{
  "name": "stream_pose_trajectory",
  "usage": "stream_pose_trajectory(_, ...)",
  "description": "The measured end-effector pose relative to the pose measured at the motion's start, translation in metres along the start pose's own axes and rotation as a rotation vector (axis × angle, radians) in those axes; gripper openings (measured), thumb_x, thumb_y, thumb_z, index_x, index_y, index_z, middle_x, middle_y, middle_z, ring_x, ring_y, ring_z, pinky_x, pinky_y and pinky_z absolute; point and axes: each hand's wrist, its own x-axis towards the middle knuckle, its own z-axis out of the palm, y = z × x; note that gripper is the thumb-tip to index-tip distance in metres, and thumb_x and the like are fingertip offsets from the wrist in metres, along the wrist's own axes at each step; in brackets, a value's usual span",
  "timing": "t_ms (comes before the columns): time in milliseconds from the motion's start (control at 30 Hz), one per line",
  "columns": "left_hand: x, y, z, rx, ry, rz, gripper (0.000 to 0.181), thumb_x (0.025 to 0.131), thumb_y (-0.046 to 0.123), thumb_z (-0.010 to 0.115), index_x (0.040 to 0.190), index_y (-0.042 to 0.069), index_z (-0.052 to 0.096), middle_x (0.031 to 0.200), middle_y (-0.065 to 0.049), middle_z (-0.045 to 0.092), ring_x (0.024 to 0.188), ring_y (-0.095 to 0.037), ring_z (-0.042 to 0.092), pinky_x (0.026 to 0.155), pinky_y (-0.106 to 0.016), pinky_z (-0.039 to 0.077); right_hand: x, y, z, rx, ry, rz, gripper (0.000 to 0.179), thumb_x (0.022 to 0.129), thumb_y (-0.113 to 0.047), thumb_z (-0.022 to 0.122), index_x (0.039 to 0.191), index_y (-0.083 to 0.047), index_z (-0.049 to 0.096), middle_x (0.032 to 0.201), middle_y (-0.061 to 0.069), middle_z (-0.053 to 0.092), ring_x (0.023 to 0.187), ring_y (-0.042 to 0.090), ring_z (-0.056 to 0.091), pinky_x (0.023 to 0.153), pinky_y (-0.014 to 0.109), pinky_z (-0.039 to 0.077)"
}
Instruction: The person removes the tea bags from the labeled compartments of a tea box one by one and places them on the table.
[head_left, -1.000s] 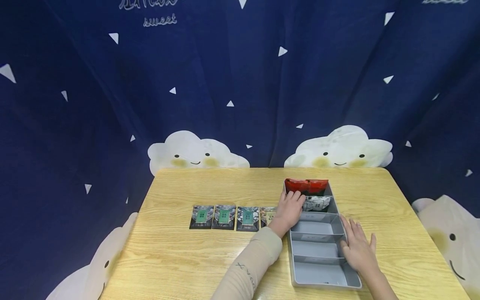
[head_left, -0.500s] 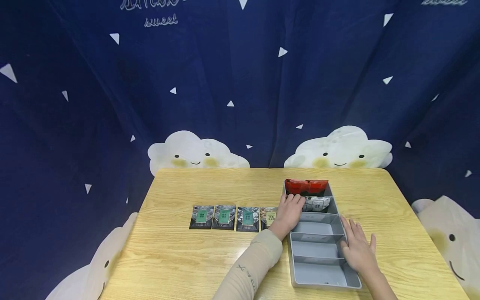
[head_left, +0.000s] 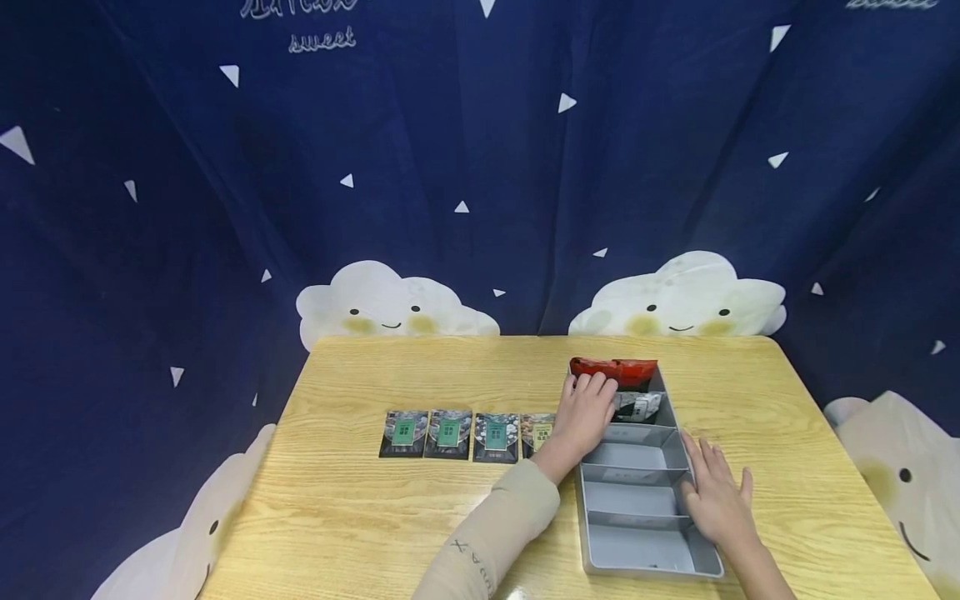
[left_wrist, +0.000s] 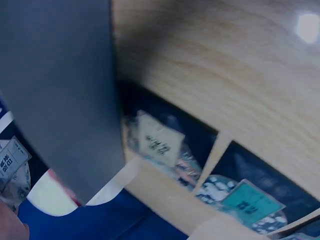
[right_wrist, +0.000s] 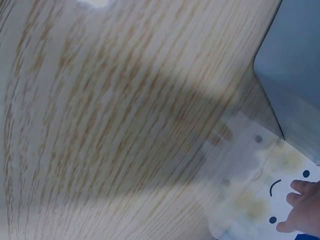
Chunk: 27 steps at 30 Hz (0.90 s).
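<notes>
A long grey divided box (head_left: 652,575) lies on the table. My left hand (head_left: 581,421) is over its left wall at the back, fingers bent above the compartment of silver-grey sachets (head_left: 639,407). The fingertips overlap the red sachets (head_left: 636,371) in the rearmost compartment. In the left wrist view a bit of the hand shows at the lower left, right beside a silver sachet (left_wrist: 14,162); its fingertips are hidden in the head view. My right hand (head_left: 716,493) rests along the box's right wall with fingers extended and the thumb at the rim.
Several dark sachets lie in a row left of the box: two with green labels (head_left: 403,433), one with a teal label (head_left: 496,437) and one with a cream label (head_left: 538,432), partly behind the left hand. A blue curtain (head_left: 420,150) hangs behind the wooden table (head_left: 360,525).
My left hand has shifted slightly up and right, its fingers now overlapping the red sachets. The visible silver sachet looks slightly moved. My right hand and the box stay put.
</notes>
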Motion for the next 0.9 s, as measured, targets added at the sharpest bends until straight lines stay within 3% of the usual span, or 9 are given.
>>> stream_pose_trajectory(267,-0.005,-0.013,-0.029,-0.009,0.111,-0.056,0.013,0.094,0.033,0.045,0.103,0.025,0.049,0.101,0.009,0.046,0.097,-0.011,0.042,0.093,-0.034,0.031,0.000,-0.001,0.000,0.002,-0.002,0.002,0.074,0.085,-0.012,0.046,0.148,-0.019,0.007,0.139,0.031,0.025,0.127,0.050,0.019,0.096,0.067,-0.009)
stream_pose_trajectory(467,-0.017,-0.031,-0.037,-0.037,0.169,-0.076,0.012,0.092,0.029,0.047,0.101,0.022,0.052,0.098,0.006,0.047,0.094,-0.013,0.044,0.089,-0.034,0.031,0.001,-0.001,0.000,-0.007,-0.008,-0.003,0.074,0.085,-0.013,0.046,0.148,-0.018,0.007,0.139,0.031,0.024,0.128,0.050,0.018,0.097,0.067,-0.008)
stream_pose_trajectory(633,-0.032,-0.046,-0.037,-0.054,0.155,-0.103,0.013,0.092,0.026,0.046,0.101,0.019,0.052,0.098,0.005,0.048,0.094,-0.014,0.044,0.090,-0.036,0.031,0.001,-0.001,-0.001,-0.023,0.000,-0.016,0.074,0.085,-0.012,0.046,0.148,-0.018,0.006,0.140,0.030,0.023,0.129,0.049,0.017,0.097,0.066,-0.010)
stream_pose_trajectory(900,-0.061,-0.062,-0.031,-0.108,0.063,-0.153,0.016,0.094,0.023,0.040,0.101,0.017,0.054,0.096,0.003,0.052,0.091,-0.017,0.045,0.090,-0.038,0.031,-0.001,-0.001,0.000,-0.062,0.005,-0.028,0.077,0.086,-0.014,0.045,0.148,-0.020,-0.001,0.146,0.025,0.017,0.135,0.044,0.006,0.098,0.061,-0.017)
